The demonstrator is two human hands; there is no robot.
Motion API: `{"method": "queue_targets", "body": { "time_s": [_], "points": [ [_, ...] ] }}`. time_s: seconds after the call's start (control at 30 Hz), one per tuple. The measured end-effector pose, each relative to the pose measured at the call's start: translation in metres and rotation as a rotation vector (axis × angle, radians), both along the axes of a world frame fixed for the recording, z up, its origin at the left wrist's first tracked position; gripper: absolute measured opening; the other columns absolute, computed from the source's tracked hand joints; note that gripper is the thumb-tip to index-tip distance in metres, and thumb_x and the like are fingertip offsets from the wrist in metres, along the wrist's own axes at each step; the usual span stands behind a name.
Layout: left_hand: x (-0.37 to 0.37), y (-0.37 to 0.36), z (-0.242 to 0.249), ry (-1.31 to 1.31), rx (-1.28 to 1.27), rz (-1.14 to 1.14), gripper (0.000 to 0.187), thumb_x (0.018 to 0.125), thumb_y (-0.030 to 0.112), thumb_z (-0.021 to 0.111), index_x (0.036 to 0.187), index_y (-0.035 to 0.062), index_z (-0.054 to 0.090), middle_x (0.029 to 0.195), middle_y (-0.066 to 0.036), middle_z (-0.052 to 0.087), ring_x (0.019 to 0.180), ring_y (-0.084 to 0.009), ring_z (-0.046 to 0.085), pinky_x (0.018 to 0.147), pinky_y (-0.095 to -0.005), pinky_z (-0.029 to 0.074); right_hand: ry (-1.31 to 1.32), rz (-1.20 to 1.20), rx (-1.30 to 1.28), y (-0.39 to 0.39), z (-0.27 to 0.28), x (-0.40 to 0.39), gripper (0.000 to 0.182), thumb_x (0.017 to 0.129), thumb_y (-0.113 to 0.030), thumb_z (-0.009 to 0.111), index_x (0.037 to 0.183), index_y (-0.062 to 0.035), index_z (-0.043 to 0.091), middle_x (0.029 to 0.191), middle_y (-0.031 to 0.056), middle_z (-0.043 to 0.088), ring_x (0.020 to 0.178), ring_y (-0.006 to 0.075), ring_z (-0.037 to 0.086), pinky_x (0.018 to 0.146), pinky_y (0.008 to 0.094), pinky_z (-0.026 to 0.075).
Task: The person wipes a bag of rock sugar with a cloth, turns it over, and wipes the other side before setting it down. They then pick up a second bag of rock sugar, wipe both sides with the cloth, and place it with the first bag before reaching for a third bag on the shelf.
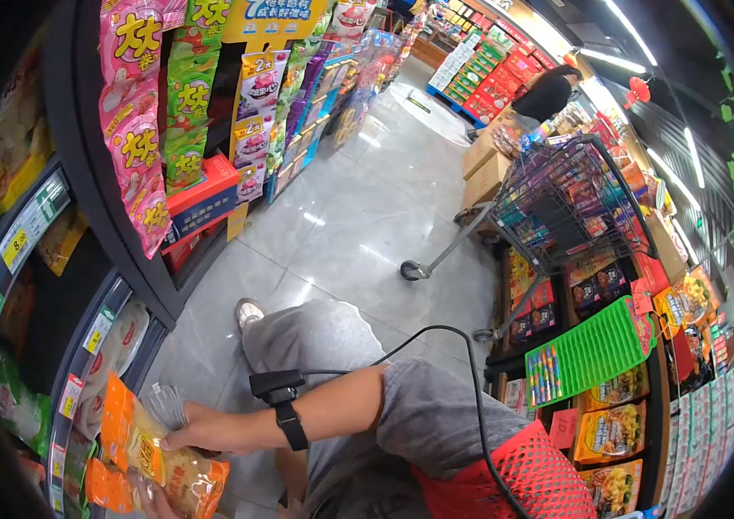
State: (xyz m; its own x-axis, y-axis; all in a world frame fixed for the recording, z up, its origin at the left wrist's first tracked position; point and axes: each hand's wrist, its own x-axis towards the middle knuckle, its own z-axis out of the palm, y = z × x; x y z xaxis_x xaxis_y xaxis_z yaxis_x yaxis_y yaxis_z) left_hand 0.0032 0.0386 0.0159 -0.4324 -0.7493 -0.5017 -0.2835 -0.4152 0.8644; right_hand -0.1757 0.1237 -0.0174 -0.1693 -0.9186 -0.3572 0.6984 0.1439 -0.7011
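My right hand (200,429), with a black strap and box on its wrist, is closed on an orange and clear food packet (149,454), thumb across its front. Low at the frame's bottom edge, my left hand (156,500) shows only in part, its fingers against the lower side of the packets. A second orange packet (107,486) sits just below and left of the first, partly hidden. Behind my right fingers is a grey, ridged thing (166,405). Both packets are right in front of the shelf's price rail (73,394).
Pink snack bags (135,138) and green ones (189,95) hang on the left rack. A wire shopping cart (557,208) stands on the grey tiles, near cartons (486,169). A green tray (592,350) holds pens at right. Another person (547,93) is farther back.
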Motion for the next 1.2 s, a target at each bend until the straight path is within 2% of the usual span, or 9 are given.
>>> {"method": "queue_targets", "body": {
  "time_s": [0.2, 0.33, 0.43, 0.47, 0.6, 0.7, 0.87, 1.07, 1.2],
  "points": [
    [-0.009, -0.005, 0.004, 0.164, 0.285, 0.115, 0.056, 0.096, 0.019, 0.058, 0.145, -0.0026, 0.04, 0.141, -0.017, 0.047, 0.13, -0.028, 0.044, 0.109, -0.0393, 0.036, 0.613, -0.108, -0.229, -0.003, -0.009, 0.014, 0.04, 0.092, -0.004, 0.059, 0.131, 0.0008, 0.051, 0.114, 0.0058, 0.064, 0.102, 0.0101, 0.058, 0.09, 0.0291, 0.05],
    [-0.023, 0.006, 0.02, 0.116, 0.266, 0.205, 0.061, 0.096, 0.019, 0.058, 0.148, -0.0007, 0.035, 0.143, -0.017, 0.042, 0.13, -0.0287, 0.043, 0.109, -0.0396, 0.037, 0.468, -0.09, -0.243, -0.005, -0.012, 0.022, 0.042, 0.094, -0.003, 0.057, 0.134, 0.0021, 0.048, 0.118, 0.0062, 0.063, 0.107, 0.0108, 0.056, 0.096, 0.0296, 0.047],
    [-0.019, 0.015, 0.013, 0.058, 0.024, 0.046, 0.062, 0.097, 0.02, 0.056, 0.151, 0.0003, 0.03, 0.149, -0.017, 0.037, 0.133, -0.0296, 0.041, 0.112, -0.0413, 0.034, 0.37, -0.102, -0.234, -0.007, -0.029, 0.03, 0.043, 0.095, -0.005, 0.058, 0.135, 0.0023, 0.046, 0.119, 0.008, 0.063, 0.11, 0.0119, 0.055, 0.098, 0.0301, 0.046],
    [0.004, 0.006, -0.031, 0.04, -0.339, -0.271, 0.062, 0.099, 0.02, 0.053, 0.152, 0.0, 0.028, 0.15, -0.018, 0.036, 0.136, -0.0299, 0.039, 0.114, -0.0422, 0.033, 0.363, -0.104, -0.232, -0.006, -0.034, 0.033, 0.043, 0.095, -0.007, 0.059, 0.135, 0.0019, 0.046, 0.12, 0.0085, 0.063, 0.111, 0.0131, 0.056, 0.098, 0.0309, 0.046],
    [-0.011, 0.015, -0.023, 0.338, 0.459, 0.211, 0.058, 0.099, 0.024, 0.053, 0.149, 0.0002, 0.034, 0.148, -0.018, 0.039, 0.133, -0.0299, 0.042, 0.11, -0.0409, 0.038, 0.498, 0.096, -0.071, 0.0, -0.014, 0.035, 0.048, 0.096, -0.012, 0.06, 0.139, 0.0015, 0.042, 0.128, 0.0115, 0.058, 0.114, 0.0169, 0.055, 0.1, 0.0319, 0.045],
    [-0.013, 0.013, -0.026, 0.398, 0.568, 0.189, 0.061, 0.097, 0.035, 0.049, 0.148, 0.0029, 0.037, 0.144, -0.017, 0.043, 0.128, -0.0301, 0.046, 0.107, -0.0426, 0.041, 0.856, 0.248, -0.194, 0.004, -0.009, 0.046, 0.048, 0.097, -0.015, 0.058, 0.139, 0.0011, 0.041, 0.138, 0.0186, 0.048, 0.124, 0.0261, 0.051, 0.104, 0.0355, 0.042],
    [0.004, 0.002, -0.041, 0.587, 0.822, 0.154, 0.068, 0.095, 0.053, 0.043, 0.145, 0.0073, 0.042, 0.138, -0.015, 0.051, 0.12, -0.0303, 0.054, 0.102, -0.0452, 0.045, 1.378, 0.278, -0.745, 0.02, -0.003, 0.054, 0.08, 0.073, -0.021, 0.065, 0.147, -0.0037, 0.038, 0.153, 0.028, 0.029, 0.141, 0.0447, 0.031, 0.116, 0.0594, 0.023],
    [0.027, -0.005, -0.043, 0.85, 1.149, 0.183, 0.082, 0.092, 0.075, 0.035, 0.143, 0.0126, 0.047, 0.13, -0.014, 0.061, 0.11, -0.0306, 0.063, 0.095, -0.0485, 0.05, 1.435, 0.515, -0.85, 0.022, 0.007, 0.055, 0.079, 0.077, -0.031, 0.066, 0.151, -0.0212, 0.04, 0.162, 0.0047, 0.029, 0.15, 0.0358, 0.022, 0.121, 0.056, 0.015],
    [0.024, -0.007, -0.052, 0.806, 1.048, 0.104, 0.085, 0.092, 0.077, 0.034, 0.145, 0.0126, 0.045, 0.133, -0.013, 0.06, 0.115, -0.0315, 0.063, 0.1, -0.0498, 0.048, 1.452, 0.565, -0.89, 0.019, 0.002, 0.049, 0.082, 0.076, -0.032, 0.068, 0.152, -0.0223, 0.039, 0.163, 0.0032, 0.027, 0.151, 0.0319, 0.019, 0.123, 0.053, 0.009]
  ]
}}
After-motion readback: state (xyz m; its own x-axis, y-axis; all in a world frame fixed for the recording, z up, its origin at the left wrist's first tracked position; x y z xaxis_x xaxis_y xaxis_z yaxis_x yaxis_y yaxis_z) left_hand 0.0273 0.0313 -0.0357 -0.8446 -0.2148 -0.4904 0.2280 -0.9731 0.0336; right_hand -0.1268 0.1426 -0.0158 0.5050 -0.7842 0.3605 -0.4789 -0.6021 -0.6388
